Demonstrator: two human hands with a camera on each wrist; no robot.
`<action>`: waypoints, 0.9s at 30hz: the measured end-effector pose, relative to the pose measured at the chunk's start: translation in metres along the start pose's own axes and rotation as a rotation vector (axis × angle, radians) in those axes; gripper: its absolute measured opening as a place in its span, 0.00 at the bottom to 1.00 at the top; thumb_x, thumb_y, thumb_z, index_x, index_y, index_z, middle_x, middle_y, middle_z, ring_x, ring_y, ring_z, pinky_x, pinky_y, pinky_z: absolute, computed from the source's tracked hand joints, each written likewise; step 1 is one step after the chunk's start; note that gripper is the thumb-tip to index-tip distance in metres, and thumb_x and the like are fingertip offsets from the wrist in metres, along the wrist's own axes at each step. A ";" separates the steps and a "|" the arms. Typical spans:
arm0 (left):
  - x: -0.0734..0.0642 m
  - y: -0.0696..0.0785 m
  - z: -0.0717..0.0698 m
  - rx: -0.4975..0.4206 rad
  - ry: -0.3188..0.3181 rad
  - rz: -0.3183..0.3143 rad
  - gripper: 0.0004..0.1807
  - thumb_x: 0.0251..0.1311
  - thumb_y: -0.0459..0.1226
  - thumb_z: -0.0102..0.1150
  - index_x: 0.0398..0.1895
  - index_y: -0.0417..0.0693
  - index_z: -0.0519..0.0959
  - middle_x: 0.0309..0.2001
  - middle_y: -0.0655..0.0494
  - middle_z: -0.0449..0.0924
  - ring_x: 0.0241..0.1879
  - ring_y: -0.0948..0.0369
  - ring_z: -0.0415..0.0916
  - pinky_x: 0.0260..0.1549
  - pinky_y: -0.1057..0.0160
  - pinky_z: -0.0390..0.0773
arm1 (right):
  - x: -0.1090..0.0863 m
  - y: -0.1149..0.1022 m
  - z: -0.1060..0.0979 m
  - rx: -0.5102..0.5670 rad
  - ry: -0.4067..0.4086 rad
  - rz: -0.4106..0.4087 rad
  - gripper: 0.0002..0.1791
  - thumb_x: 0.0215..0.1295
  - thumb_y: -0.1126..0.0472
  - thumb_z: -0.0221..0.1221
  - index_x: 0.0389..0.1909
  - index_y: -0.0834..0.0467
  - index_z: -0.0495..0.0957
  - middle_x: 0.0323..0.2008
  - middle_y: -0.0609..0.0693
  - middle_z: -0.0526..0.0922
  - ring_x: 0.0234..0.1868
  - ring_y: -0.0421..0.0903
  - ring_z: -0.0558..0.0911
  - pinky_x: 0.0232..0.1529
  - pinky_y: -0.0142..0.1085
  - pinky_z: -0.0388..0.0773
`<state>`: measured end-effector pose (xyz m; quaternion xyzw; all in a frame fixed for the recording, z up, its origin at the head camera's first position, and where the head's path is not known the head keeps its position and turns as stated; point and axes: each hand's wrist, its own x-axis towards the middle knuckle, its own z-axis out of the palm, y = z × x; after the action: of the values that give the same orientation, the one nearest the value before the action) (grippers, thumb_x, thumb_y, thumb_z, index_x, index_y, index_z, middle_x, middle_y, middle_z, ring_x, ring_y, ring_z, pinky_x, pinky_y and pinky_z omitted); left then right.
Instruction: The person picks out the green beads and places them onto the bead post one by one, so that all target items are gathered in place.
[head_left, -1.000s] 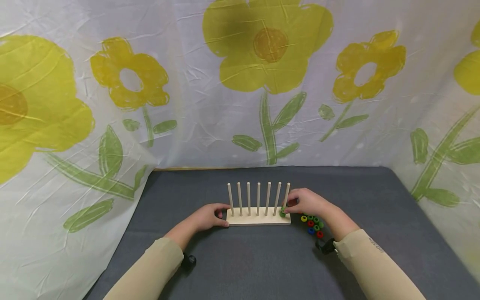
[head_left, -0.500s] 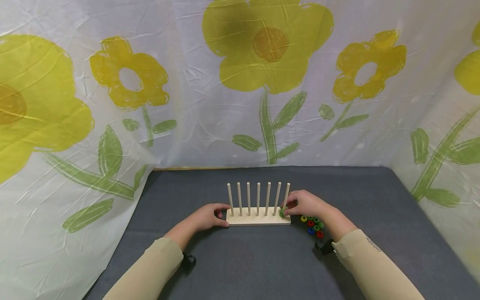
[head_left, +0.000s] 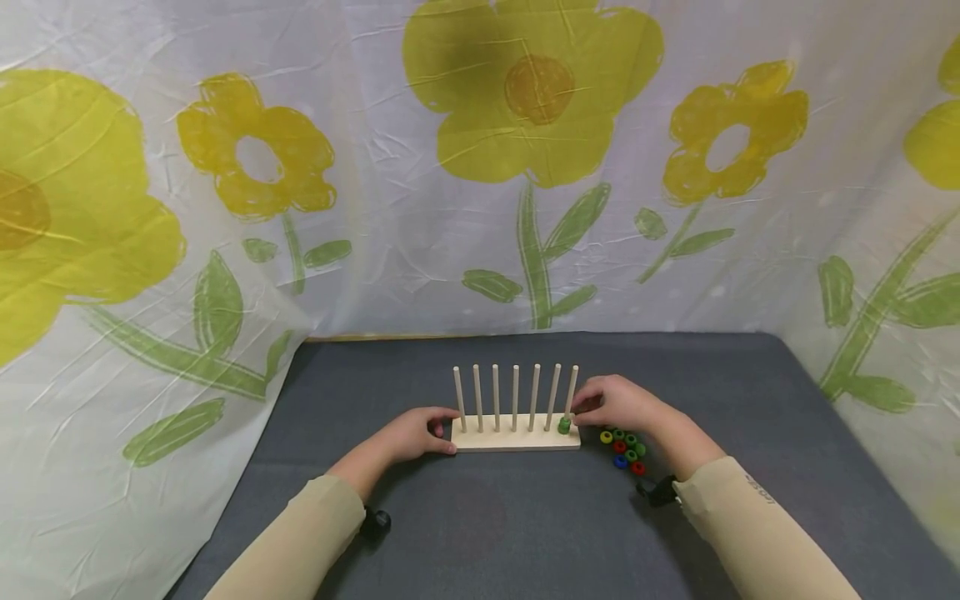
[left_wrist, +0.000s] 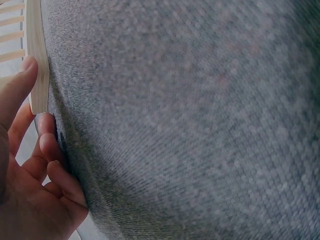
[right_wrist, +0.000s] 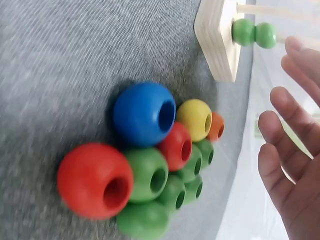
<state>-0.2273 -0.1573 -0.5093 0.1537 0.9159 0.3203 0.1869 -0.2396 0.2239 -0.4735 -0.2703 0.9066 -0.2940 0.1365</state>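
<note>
A pale wooden peg board (head_left: 517,443) with a row of upright pegs stands on the table in the head view. My left hand (head_left: 412,435) grips its left end; in the left wrist view the thumb (left_wrist: 29,67) lies against the board and the other fingers are at its end. Two green beads (right_wrist: 244,32) sit one on the other at the base of the rightmost peg. My right hand (head_left: 618,404) is just right of that peg, fingers loosely bent and holding nothing. In the right wrist view its fingertips are apart from the green beads.
Loose round beads lie in a cluster right of the board, below my right hand: a blue bead (right_wrist: 142,115), a yellow bead (right_wrist: 194,120), an orange bead (right_wrist: 216,126), red ones and several green ones. A flower-patterned cloth (head_left: 420,275) hangs behind the dark table (head_left: 510,525).
My right hand has let go of the green bead on the rightmost peg and drawn slightly up and right. The left hand keeps its hold on the board.
</note>
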 end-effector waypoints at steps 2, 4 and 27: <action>0.000 0.000 0.000 -0.004 0.000 -0.003 0.33 0.53 0.43 0.75 0.64 0.52 0.77 0.32 0.57 0.72 0.32 0.60 0.67 0.37 0.58 0.66 | -0.004 0.001 -0.002 0.000 -0.001 -0.008 0.08 0.62 0.55 0.68 0.41 0.50 0.87 0.36 0.40 0.79 0.37 0.40 0.79 0.39 0.37 0.77; 0.000 0.000 0.000 -0.006 -0.001 -0.004 0.33 0.53 0.43 0.75 0.64 0.53 0.77 0.32 0.57 0.72 0.32 0.60 0.67 0.37 0.58 0.66 | -0.009 0.002 -0.005 -0.006 0.000 -0.015 0.09 0.62 0.56 0.68 0.42 0.52 0.87 0.36 0.40 0.79 0.37 0.39 0.78 0.39 0.37 0.77; 0.000 -0.001 0.000 -0.006 -0.003 -0.011 0.34 0.52 0.43 0.75 0.65 0.53 0.76 0.31 0.58 0.72 0.32 0.60 0.67 0.37 0.58 0.66 | -0.071 0.035 -0.020 -0.072 0.032 -0.015 0.08 0.60 0.56 0.70 0.39 0.52 0.88 0.35 0.38 0.80 0.35 0.35 0.78 0.37 0.34 0.78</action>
<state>-0.2274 -0.1580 -0.5105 0.1486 0.9155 0.3217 0.1903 -0.2043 0.2976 -0.4723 -0.2769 0.9167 -0.2662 0.1100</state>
